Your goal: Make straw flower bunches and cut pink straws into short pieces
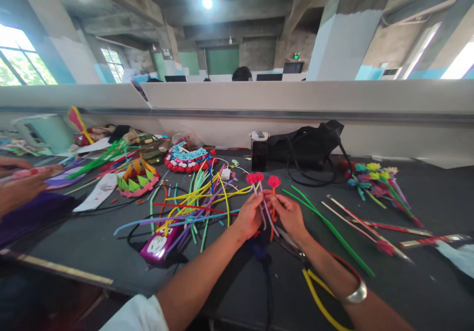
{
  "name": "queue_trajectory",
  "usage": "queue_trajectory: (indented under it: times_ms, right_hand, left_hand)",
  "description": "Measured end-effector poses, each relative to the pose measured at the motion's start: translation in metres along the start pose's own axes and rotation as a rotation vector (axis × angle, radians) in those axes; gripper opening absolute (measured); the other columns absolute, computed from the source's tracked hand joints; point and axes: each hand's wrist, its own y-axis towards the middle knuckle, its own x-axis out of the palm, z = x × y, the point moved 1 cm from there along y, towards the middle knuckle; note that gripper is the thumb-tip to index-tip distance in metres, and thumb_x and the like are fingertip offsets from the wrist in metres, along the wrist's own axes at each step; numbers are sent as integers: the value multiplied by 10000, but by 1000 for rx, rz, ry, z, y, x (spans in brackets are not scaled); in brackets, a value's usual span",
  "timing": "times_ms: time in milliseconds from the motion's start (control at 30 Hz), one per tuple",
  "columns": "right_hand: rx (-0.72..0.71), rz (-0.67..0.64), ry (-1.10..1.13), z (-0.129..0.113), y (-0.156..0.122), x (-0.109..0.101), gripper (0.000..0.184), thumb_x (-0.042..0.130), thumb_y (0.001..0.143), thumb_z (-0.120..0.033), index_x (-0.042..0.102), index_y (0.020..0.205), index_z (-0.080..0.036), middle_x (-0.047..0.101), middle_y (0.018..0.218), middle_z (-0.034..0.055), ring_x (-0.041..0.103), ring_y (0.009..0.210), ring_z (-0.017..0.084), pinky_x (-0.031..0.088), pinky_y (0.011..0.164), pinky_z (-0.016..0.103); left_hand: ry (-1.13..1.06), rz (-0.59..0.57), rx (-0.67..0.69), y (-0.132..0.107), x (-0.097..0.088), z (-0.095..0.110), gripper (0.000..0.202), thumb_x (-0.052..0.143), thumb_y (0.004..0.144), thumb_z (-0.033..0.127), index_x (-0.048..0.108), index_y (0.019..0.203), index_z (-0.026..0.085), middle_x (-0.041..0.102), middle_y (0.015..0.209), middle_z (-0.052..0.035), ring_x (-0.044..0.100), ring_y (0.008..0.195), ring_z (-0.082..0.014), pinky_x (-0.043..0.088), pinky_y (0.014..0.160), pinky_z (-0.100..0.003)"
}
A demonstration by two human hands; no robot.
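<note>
Pinched in my left hand (252,215) are two pipe-cleaner flowers (255,178) with pink-red heads and pale purple stems. My right hand (291,216) is closed on a single pipe-cleaner flower (273,182), pink-red on an orange stem. The hands are close together above the dark table (237,291), with the flower heads upright and side by side. Scissors with yellow handles (314,291) lie under my right forearm. To the left of my left hand spreads a loose pile of coloured pipe cleaners (200,202). Long green pipe cleaners (333,232) lie to the right.
A purple device (162,242) sits front left, with a paper crown (137,180) behind it. Another person's hands (22,178) are at the far left. A black bag (311,146) and dark phone (259,156) stand at the back; a flower bunch (377,180) lies right.
</note>
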Motion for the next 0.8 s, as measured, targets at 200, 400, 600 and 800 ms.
queue_trajectory:
  times_ms: [200,400,600,800]
  right_hand:
    - [32,94,12,2,2,-4,441,577,810,-583,714,909,-175,639,688,22,550,534,133,433,425,210]
    - [22,107,-29,3,3,-6,459,578,807,-588,720,886,-159,598,686,10,512,530,127,418,421,214]
    - [17,78,-77,1,3,-4,455,585,789,-596,675,751,-152,541,619,-11,450,483,116,379,398,214]
    - [11,46,-110,2,3,-2,458,535,817,-589,641,737,-150,503,581,-24,421,446,107,341,399,218]
  left_hand:
    - [23,89,116,0,-1,4,273,707,767,368,561,844,150,555,702,11,561,611,-106,459,578,-233]
    - [145,27,1,-7,5,10,305,672,790,422,505,848,174,276,526,107,183,375,-20,152,357,-141]
    - [188,-9,-70,-12,12,13,302,656,796,420,476,792,177,222,504,112,121,372,-20,108,349,-147]
    - [181,-44,-76,-14,13,13,292,628,817,423,472,786,178,244,506,109,135,362,-20,106,348,-154]
